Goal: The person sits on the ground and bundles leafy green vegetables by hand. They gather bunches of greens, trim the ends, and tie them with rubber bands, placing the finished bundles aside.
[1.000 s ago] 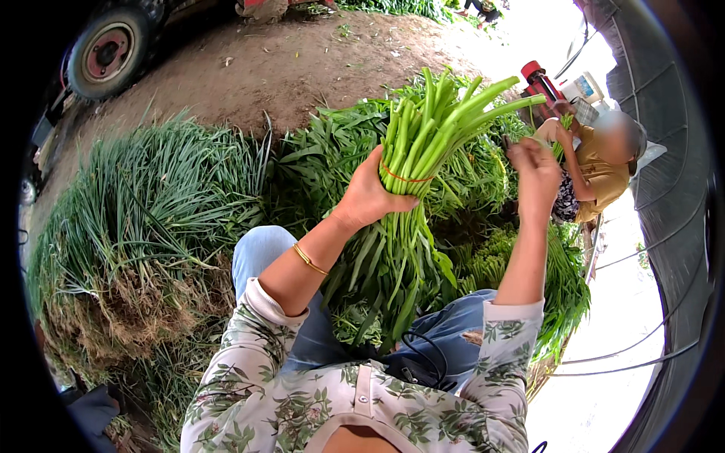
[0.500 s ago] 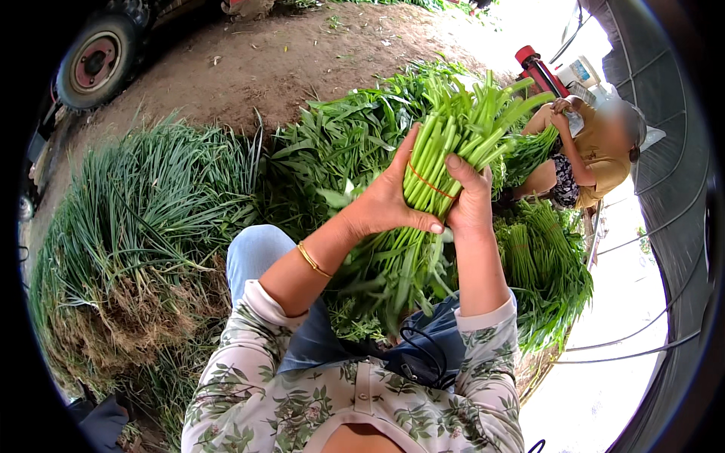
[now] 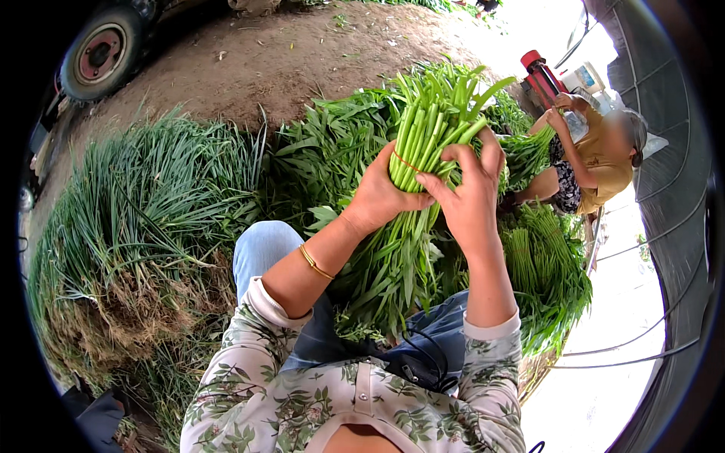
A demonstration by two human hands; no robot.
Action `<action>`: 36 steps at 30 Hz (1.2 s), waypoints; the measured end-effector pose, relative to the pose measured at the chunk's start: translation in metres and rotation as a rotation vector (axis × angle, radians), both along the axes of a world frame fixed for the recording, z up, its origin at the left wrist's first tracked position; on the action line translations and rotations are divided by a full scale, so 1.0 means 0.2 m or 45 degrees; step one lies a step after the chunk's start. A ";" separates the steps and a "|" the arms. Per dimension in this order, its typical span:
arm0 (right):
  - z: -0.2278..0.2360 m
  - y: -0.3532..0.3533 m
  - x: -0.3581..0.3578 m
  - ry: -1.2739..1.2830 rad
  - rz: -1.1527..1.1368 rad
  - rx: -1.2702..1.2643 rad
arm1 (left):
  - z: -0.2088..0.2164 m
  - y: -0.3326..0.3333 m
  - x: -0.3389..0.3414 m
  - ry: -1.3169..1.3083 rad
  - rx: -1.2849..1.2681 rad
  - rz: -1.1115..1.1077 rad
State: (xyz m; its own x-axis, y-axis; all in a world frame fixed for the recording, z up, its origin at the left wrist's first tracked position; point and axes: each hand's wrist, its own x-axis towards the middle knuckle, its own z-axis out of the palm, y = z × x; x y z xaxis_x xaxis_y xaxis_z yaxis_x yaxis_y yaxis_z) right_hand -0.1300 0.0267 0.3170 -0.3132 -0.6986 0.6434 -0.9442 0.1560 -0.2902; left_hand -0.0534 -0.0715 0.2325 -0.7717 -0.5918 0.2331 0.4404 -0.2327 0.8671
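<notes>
A bunch of water spinach [image 3: 423, 132] stands in front of me, cut stem ends up and leaves hanging down over my lap. Around its stems runs a thin red-orange band [image 3: 408, 161]. My left hand [image 3: 377, 190] is wrapped around the bunch from the left at the band, thumb across the front. On the other side, my right hand [image 3: 474, 198] has its thumb against the stems by the band and its bent fingers on the stems at the upper right. Behind the bunch, more loose leafy greens [image 3: 332, 143] lie in a heap.
To the left is a big pile of green onions [image 3: 158, 196] with brown roots. Tied bunches of greens [image 3: 544, 249] lie at the right. A co-worker [image 3: 596, 155] sits beyond them, holding greens. A wheel [image 3: 98, 54] stands on the bare soil [image 3: 264, 72] at the far left.
The bunch has come lower and slightly left. My right hand has loosened from around the stems, its thumb and bent fingers now at the band and upper right stems. My left hand keeps its grip.
</notes>
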 end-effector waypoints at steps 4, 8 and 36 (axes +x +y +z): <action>-0.01 0.01 -0.04 0.007 0.091 0.100 | -0.02 -0.02 0.00 -0.018 0.030 -0.025; 0.00 0.05 -0.15 -0.755 0.091 -0.412 | 0.01 -0.03 0.02 -0.038 0.133 -0.078; 0.06 0.12 0.19 -0.010 0.070 -0.202 | -0.06 -0.05 -0.04 -0.069 0.179 0.142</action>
